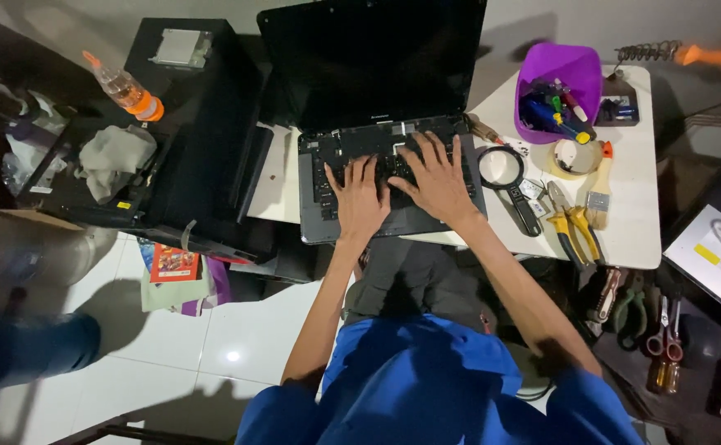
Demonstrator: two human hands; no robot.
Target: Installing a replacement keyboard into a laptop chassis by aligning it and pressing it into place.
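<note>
Both palms flat on the laptop (377, 156), centre of the frame.
My left hand (359, 200) and right hand (437, 183) press its keyboard, fingers spread wide, gripping nothing; magnifying glass (505, 173) and yellow pliers (573, 227) lie right.

On the white table (632, 239), a purple container (558, 70) holds markers. Near it lie a black magnifying glass (509, 177), a roll of tape (573, 156), a small paintbrush (600, 185) and yellow-handled pliers (573, 227). At left, a plastic bottle with orange cap (126, 89) and a grey cloth (113, 156) rest on dark furniture. Scissors (665, 330) lie at right.
</note>
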